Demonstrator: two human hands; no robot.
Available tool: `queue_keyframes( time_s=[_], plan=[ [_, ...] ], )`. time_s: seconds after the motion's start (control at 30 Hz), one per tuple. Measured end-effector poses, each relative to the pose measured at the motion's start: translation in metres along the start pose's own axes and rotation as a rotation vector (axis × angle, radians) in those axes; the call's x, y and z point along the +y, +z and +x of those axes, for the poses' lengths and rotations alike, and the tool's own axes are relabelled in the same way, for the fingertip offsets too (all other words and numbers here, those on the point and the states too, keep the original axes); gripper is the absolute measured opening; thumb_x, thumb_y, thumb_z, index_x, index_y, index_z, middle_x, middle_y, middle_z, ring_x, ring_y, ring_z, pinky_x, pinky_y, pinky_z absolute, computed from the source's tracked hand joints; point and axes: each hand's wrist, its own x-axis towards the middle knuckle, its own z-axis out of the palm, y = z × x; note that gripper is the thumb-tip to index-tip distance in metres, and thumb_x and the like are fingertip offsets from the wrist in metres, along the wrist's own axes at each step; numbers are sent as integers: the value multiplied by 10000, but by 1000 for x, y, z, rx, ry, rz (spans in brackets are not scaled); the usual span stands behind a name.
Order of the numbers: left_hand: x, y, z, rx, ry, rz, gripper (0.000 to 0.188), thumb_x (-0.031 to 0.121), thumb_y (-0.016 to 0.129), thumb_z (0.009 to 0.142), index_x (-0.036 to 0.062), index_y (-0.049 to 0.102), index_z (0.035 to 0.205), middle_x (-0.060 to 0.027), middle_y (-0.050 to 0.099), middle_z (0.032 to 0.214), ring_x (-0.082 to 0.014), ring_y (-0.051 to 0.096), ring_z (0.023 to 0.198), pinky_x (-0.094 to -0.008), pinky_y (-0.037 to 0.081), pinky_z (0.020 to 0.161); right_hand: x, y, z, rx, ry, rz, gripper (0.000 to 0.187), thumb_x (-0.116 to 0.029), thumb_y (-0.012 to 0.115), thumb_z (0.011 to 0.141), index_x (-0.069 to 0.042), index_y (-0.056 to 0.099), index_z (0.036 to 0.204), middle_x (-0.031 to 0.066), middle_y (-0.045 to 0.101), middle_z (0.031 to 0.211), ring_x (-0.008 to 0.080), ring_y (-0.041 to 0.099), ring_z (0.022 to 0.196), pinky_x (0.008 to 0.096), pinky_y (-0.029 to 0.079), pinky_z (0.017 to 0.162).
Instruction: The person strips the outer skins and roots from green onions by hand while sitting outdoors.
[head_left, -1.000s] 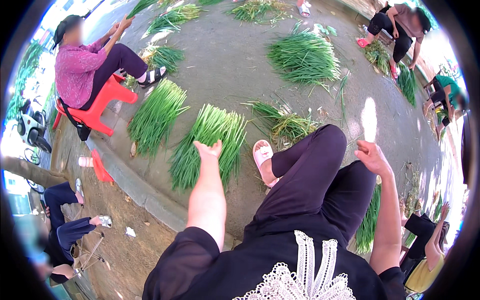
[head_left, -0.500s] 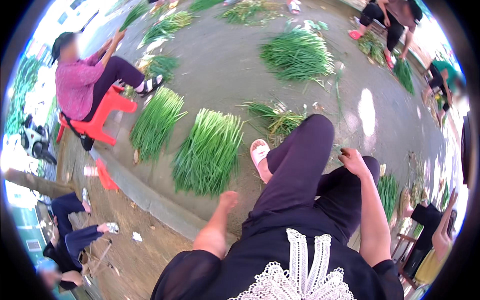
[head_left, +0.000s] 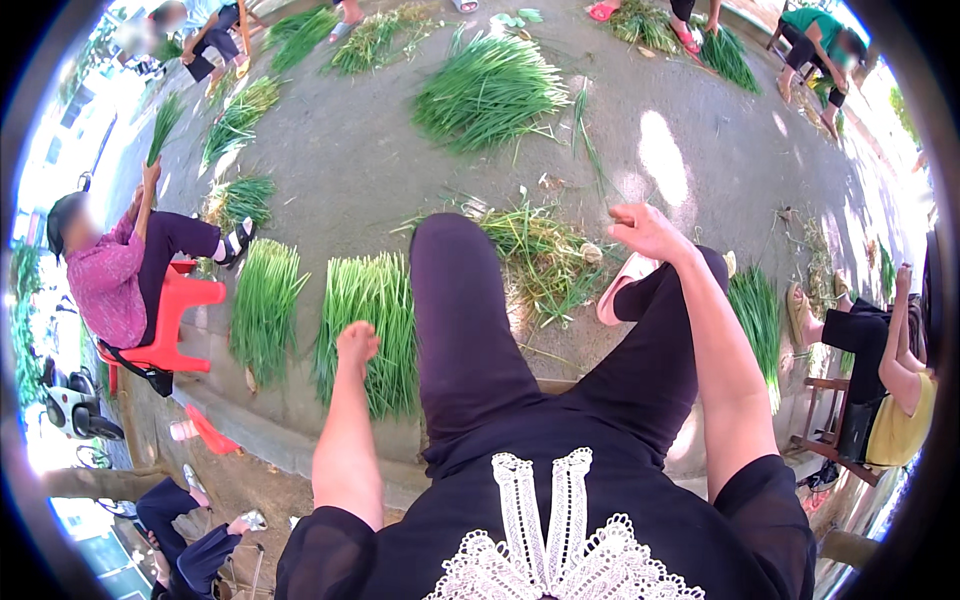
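Observation:
My left hand hangs in front of a thick, neatly laid pile of garlic chives, long and green with pale ends. Its fingers are curled in, and nothing shows in them. My right hand is raised above my right knee, thumb and fingers slightly apart, holding nothing that I can see. Between my knees and beyond them lies a loose heap of chives and yellowed leaves. I cannot tell if either hand touches anything.
Another chive pile lies farther left, beside a person on a red plastic stool. A large pile lies ahead. More chives lie by my right leg. A person in yellow sits at right; others work farther back.
My view has swung to the right. My left hand has moved left, in front of the chive pile; my right hand has risen forward and its fingers have loosened. My knees have spread apart.

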Motion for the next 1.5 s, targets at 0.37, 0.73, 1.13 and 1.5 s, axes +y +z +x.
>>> queue_keyframes(
  time_s=[0.37, 0.73, 1.13, 1.5],
  plan=[
    [205, 97, -36, -137, 519, 193, 322, 235, 536, 871, 33, 541, 1122, -80, 611, 1009, -147, 608, 831, -281, 488, 719, 51, 21, 42, -253, -75, -228, 394, -202, 539, 722, -16, 589, 1065, 220, 610, 966, 339, 587, 914, 385, 459, 822],
    [252, 195, -21, -393, 826, 849, 300, 215, 603, 789, 34, 594, 1028, -122, 650, 918, -218, 633, 815, -319, 489, 736, 28, 5, 60, -178, 11, -57, 390, -233, 542, 754, -36, 581, 1088, 195, 615, 981, 335, 579, 937, 391, 445, 827],
    [159, 358, 82, -760, 921, 1523, 329, 264, 607, 750, 118, 594, 1045, -101, 644, 921, -287, 602, 888, -389, 478, 776, 30, -53, -6, 208, 148, 212, 341, -194, 583, 786, 17, 577, 1054, 192, 614, 980, 335, 594, 882, 377, 462, 787],
    [65, 447, 76, -786, 1138, 1704, 609, 253, 711, 683, 126, 438, 1212, -60, 453, 1224, -258, 400, 1159, -384, 391, 900, 55, -53, -41, 378, 120, 260, 290, -149, 645, 749, -5, 567, 989, 141, 615, 840, 320, 593, 767, 379, 471, 661]
  ],
)
